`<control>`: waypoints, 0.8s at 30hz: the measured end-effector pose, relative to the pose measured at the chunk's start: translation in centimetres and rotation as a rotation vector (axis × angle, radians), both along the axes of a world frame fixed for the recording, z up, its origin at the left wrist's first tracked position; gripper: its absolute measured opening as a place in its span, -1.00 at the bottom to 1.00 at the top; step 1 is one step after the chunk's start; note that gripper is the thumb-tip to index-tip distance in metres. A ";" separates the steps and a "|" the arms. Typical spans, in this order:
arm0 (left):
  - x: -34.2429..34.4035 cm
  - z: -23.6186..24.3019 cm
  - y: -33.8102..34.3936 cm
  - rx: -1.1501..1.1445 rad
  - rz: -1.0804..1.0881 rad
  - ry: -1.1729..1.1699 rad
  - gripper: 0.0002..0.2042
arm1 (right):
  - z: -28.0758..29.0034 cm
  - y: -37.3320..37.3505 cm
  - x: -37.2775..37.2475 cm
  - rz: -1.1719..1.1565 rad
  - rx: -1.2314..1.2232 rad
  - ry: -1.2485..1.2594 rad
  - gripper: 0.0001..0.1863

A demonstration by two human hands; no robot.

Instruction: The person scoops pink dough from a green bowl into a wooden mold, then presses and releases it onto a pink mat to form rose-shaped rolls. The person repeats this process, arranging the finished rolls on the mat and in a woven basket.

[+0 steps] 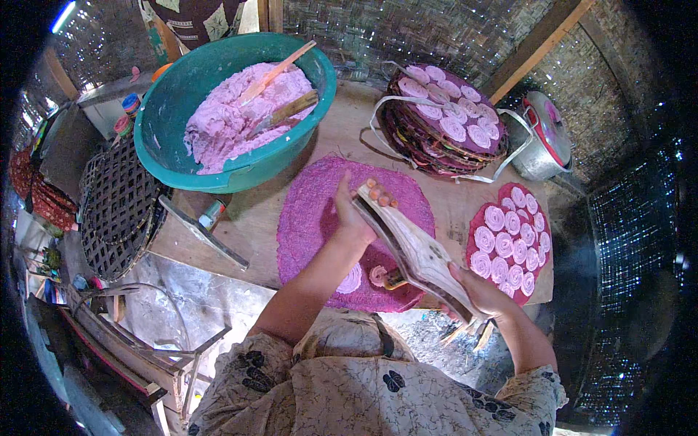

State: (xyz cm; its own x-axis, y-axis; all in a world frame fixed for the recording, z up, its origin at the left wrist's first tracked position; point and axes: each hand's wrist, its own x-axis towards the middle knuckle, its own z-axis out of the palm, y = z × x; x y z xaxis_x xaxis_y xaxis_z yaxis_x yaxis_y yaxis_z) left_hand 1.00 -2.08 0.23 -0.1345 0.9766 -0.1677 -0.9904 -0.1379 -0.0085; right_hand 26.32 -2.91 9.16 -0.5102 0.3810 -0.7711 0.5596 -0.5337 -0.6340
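My left hand (355, 218) is closed around the far end of a long wooden lever press (408, 243), its fingertips curled over the top. Around the near right end of the press my right hand (481, 296) is wrapped. The press is pale, with dark edges, and slants over a round pink woven mat (313, 196). A small metal-looking nozzle (395, 279) shows under its middle. Close to it, a small pink dough swirl (378, 275) lies on the mat. A larger pale pink swirl (350, 279) sits left of it, partly hidden by my left arm.
Pink dough with wooden paddles fills a green basin (236, 182) at far left. Stacked mats of swirls (451, 109) stand far right, beside a lidded metal pot (534, 156). Another swirl-covered mat (512, 240) lies right. A knife-like tool (203, 232) rests at the table's left edge.
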 end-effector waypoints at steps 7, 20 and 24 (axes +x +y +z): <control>-1.7 0.5 1.0 0.068 -0.022 0.015 -0.55 | -0.9 -0.1 -0.4 0.039 0.124 0.020 -0.39; -2.2 1.0 1.5 0.121 -0.031 0.075 -0.58 | -1.4 -0.6 -1.0 0.034 0.279 -0.023 -0.41; -2.0 0.9 -0.6 0.046 -0.034 0.060 -0.58 | -1.4 -1.8 -1.0 -0.008 0.175 0.028 -0.42</control>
